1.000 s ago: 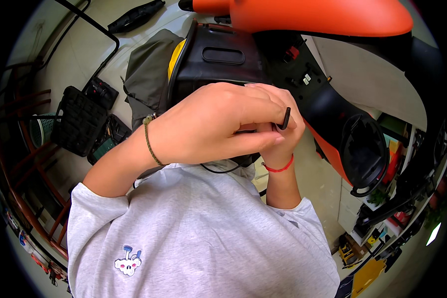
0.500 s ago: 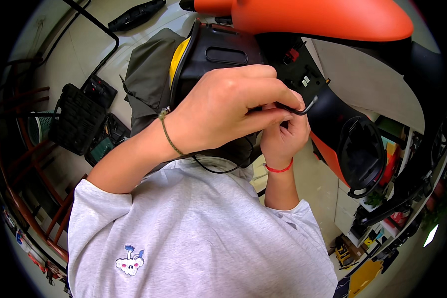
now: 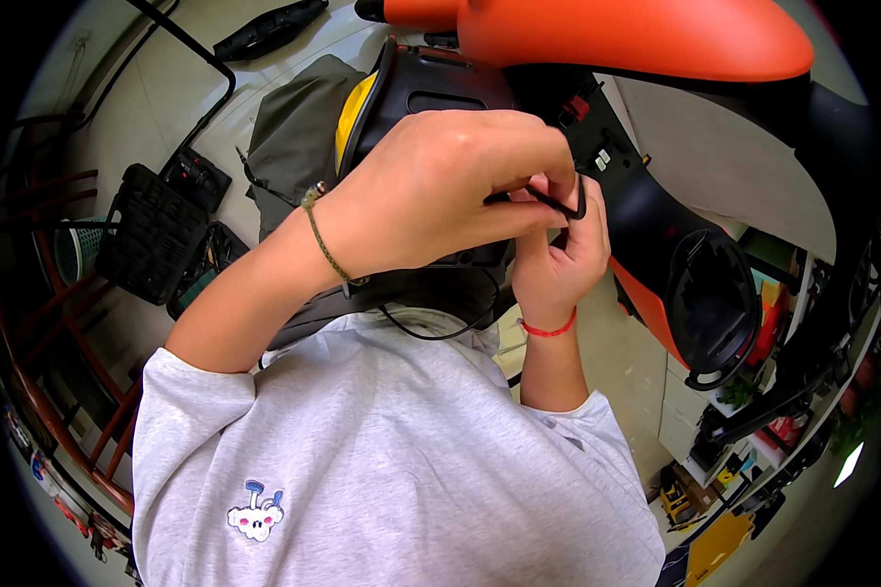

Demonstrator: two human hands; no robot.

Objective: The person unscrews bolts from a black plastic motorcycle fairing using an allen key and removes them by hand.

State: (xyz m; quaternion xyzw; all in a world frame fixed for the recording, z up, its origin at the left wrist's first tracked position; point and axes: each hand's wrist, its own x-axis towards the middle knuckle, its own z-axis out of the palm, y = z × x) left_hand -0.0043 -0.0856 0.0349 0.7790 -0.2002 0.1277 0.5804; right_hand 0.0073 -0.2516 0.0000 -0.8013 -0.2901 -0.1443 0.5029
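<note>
My left hand (image 3: pixel 450 191), with a green cord bracelet at its wrist, pinches a thin black hex key (image 3: pixel 550 202) between thumb and fingers. The key's bent end lies against my right hand (image 3: pixel 563 272), which wears a red band. That hand is closed, its fingertips partly hidden behind the left one, so what they grip does not show. Beneath both hands, a black plastic shell (image 3: pixel 450 73) with a yellow edge (image 3: pixel 350 122) rests over my dark trousers.
A large orange-and-black scooter-like body (image 3: pixel 636 39) arches ahead and to the right. An open black tool case (image 3: pixel 152 235) and a drill (image 3: pixel 196 178) lie on the tiled floor at left, near a wooden chair (image 3: pixel 44 342). Loaded shelves (image 3: pixel 754 430) stand at right.
My left hand has risen slightly and turned, swinging the hex key so its bent end now points upward, not out past the right hand. My right hand has barely moved.
</note>
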